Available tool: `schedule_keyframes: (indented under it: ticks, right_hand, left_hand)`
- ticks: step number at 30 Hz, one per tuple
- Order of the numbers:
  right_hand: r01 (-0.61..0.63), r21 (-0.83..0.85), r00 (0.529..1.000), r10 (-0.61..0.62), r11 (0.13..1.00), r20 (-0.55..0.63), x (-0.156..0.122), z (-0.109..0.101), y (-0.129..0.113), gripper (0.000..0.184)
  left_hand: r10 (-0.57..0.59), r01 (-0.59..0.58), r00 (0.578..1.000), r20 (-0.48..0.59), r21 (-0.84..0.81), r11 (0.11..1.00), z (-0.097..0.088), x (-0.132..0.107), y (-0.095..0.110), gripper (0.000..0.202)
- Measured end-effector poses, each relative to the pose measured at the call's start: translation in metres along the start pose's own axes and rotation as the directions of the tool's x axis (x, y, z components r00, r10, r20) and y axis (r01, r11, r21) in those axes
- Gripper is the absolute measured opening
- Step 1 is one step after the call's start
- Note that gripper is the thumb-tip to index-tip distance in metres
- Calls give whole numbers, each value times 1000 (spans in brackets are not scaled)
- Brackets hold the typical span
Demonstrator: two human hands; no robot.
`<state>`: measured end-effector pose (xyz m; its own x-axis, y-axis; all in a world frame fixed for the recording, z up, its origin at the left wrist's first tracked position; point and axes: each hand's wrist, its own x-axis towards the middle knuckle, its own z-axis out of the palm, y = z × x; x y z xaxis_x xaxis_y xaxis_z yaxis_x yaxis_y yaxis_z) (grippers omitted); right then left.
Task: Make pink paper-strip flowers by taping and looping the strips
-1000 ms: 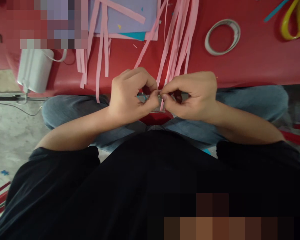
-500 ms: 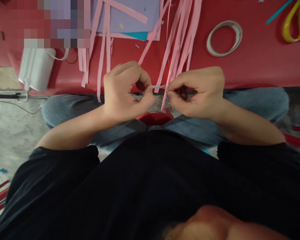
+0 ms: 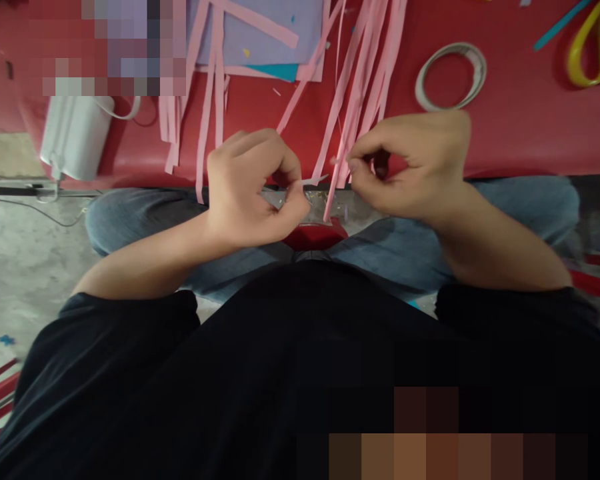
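One tape roll (image 3: 421,90) lies flat on the red counter (image 3: 530,120), and its ring frames only bare red surface. One white box-shaped device (image 3: 75,137) sits near the counter's edge on the left, its inside hidden.

The left hand (image 3: 253,187) has a narrow grip, thumb and forefinger closed on one thin whitish strip (image 3: 315,181). The strip's near end is hidden between the fingertips; its free end points right, into the gap between the hands, clear of the right hand. The right hand (image 3: 415,163) has a narrow grip too, thumb and forefinger tips meeting; a blurred pale speck shows just beside them, and I cannot tell whether anything is pinched there.

Behind and between the hands, a bundle of pink strips (image 3: 357,87) runs down the counter, with one long pink strip (image 3: 330,193) hanging past the edge. A second group of pink strips (image 3: 207,120) lies farther left. Both groups overlap too much to count exactly. Three sheets are stacked beyond: one lavender sheet (image 3: 275,57), one teal sheet (image 3: 280,71) showing a corner, and one pink sheet (image 3: 317,73) showing an edge. Toward the far right are one teal strip (image 3: 560,25) and one yellow loop (image 3: 575,63), well apart from both hands
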<state>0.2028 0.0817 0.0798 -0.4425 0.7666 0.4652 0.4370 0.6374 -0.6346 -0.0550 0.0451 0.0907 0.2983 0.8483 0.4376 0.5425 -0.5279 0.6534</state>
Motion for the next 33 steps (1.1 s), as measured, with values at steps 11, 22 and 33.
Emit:
schedule_keyframes:
  ticks: [11,22,33]
  right_hand:
    - [399,-120,915,-404,909,-18,0,-12,25,7]
    - [466,40,869,-465,884,169,-2,-9,12,12]
    - [378,-25,897,-359,925,259,-5,-15,10,8]
  left_hand:
    - [85,-57,931,355,-89,994,10,-7,-12,7]
    - [75,100,950,302,-524,846,0,10,6,35]
    - [84,22,979,183,-512,859,1,7,-1,13]
